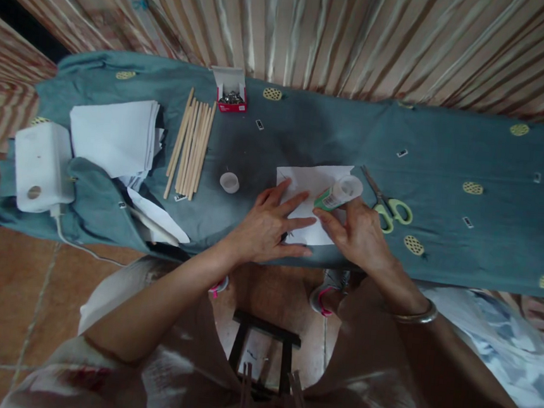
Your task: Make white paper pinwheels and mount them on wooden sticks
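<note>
A white sheet of paper (315, 176) lies on the cloth-covered table in front of me. My left hand (270, 226) rests on its left part with fingers spread. My right hand (360, 231) is wrapped round a glue stick (337, 194) with a green and white label, tilted over the paper; its lower end is near the sheet, and contact is hard to make out. A small white cap (229, 182) sits on the cloth left of the paper. Just right of my right hand lie scissors (388, 208) with light green handles, their blades slightly apart.
Several wooden sticks (193, 149) lie left of the cap, beside a stack of white paper (111, 133). An open red and white box (232, 99) of small metal pieces stands behind. A white power strip (42, 165) with a cord sits at far left. The curtain (287, 34) hangs along the back.
</note>
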Available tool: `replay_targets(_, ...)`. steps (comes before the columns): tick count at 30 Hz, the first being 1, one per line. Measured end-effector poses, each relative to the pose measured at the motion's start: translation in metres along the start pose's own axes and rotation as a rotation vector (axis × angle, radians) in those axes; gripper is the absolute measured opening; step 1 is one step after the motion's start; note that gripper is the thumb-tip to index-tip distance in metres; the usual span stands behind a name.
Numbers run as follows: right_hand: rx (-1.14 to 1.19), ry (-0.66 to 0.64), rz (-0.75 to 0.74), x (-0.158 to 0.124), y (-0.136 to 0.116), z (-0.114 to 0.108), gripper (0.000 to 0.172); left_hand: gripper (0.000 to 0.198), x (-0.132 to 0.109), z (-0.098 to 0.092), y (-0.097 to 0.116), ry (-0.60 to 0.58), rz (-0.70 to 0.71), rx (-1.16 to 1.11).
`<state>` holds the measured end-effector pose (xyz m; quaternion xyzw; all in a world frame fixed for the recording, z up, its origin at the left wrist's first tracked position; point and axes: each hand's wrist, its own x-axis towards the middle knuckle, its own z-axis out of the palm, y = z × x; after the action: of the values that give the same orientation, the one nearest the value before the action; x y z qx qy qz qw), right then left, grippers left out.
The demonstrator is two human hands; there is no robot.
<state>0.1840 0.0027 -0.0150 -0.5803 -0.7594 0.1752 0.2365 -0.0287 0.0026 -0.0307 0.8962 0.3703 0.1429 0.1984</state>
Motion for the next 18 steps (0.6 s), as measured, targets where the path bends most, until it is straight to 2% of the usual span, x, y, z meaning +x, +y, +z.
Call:
replay_targets(4,0.005,0.035,0.064,0.003,0.000,-0.004,0.035,0.064,0.000,0.000,0.000,0.022,0.001,-0.011)
replay_targets(6,0.072,0.092,0.124,0.007,-0.001,-0.008,0.033,0.063,0.000,0.001,0.000,0.031,-0.001,-0.020)
replay_targets(8,0.235,0.217,0.199,0.013,0.000,-0.015,0.028,0.061,0.000,0.001,0.001,0.034,-0.005,-0.021)
replay_targets(11,0.628,0.419,0.270,0.022,0.009,-0.022,0.022,0.060,0.001,-0.002,0.003,0.030,-0.004,-0.016)
replay_targets(12,0.760,0.443,0.291,0.024,0.013,-0.023,0.022,0.061,0.000,-0.005,0.003,0.035,0.003,-0.019)
replay_targets(15,0.971,0.368,0.333,0.028,0.025,-0.023,0.024,0.062,-0.007,-0.024,-0.001,0.122,0.012,-0.049)
replay_targets(17,1.022,0.294,0.330,0.027,0.030,-0.021,0.027,0.056,-0.016,-0.041,-0.010,0.255,-0.033,-0.055)
replay_targets(18,1.054,0.269,0.329,0.027,0.032,-0.021,0.027,0.051,-0.022,-0.049,-0.016,0.338,-0.101,-0.031)
